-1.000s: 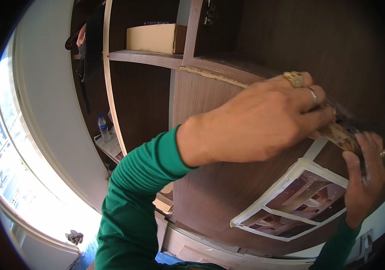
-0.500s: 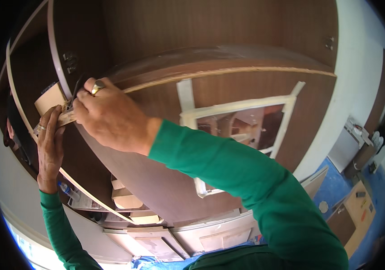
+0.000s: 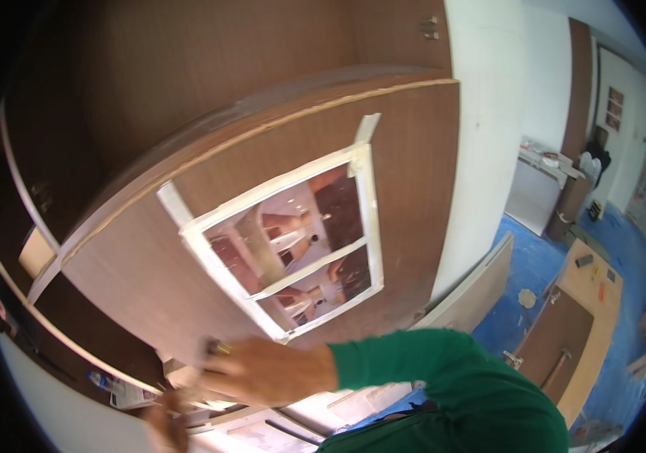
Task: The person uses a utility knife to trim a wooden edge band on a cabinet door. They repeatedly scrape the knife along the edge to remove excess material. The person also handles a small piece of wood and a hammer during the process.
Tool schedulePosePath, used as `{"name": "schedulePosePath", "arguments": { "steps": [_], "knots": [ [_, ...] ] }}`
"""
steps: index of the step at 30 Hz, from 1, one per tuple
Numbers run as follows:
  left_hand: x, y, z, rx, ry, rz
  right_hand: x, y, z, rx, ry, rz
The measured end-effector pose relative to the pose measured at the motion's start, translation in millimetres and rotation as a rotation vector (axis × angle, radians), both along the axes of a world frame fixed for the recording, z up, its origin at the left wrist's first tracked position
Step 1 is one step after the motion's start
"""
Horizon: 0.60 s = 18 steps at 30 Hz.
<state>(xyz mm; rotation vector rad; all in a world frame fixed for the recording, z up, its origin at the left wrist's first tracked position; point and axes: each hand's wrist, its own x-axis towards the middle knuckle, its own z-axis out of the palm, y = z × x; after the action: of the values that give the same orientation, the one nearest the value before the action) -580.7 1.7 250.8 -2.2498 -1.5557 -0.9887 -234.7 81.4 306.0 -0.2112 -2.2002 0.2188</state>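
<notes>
My right hand (image 3: 263, 370) reaches left from a green sleeve at the bottom of the view. It is blurred, wears a ring, and its fingers curl by a small dark thing I cannot make out. My left hand (image 3: 166, 425) is a blurred shape just below it at the lower edge. Both hands hang below a brown cabinet panel (image 3: 413, 166). A sheet of printed pictures (image 3: 293, 241) is stuck to that panel with white tape.
Brown cabinet shelves (image 3: 44, 249) curve along the left. A white wall (image 3: 489, 151) stands to the right, with a white board (image 3: 474, 291) leaning at its foot. Wooden door panels (image 3: 572, 340) lie on a blue floor covering (image 3: 534, 264). A plastic bottle (image 3: 106, 382) lies at the lower left.
Both hands have dropped from the upper cabinet edge at the left to the bottom of the view. The view has swung right, showing more wall and floor.
</notes>
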Motion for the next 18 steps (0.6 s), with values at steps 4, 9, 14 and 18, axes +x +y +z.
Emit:
{"name": "schedulePosePath", "arguments": {
  "steps": [4,9,14,18],
  "knots": [
    [52,8,-163,-0.899,-0.446,-0.415,67,1,-177,-0.674,-0.407,-0.024],
    [167,50,-223,-1.247,-0.726,-0.307,152,-63,-263,-0.805,-0.6,-0.239],
    [254,67,-254,-1.453,-1.423,-0.297,230,-70,-332,-0.984,-0.284,-0.251],
    [396,31,-250,-1.167,-1.624,-0.358,314,-65,-327,-1.506,-0.049,-0.213]
  ]
}}
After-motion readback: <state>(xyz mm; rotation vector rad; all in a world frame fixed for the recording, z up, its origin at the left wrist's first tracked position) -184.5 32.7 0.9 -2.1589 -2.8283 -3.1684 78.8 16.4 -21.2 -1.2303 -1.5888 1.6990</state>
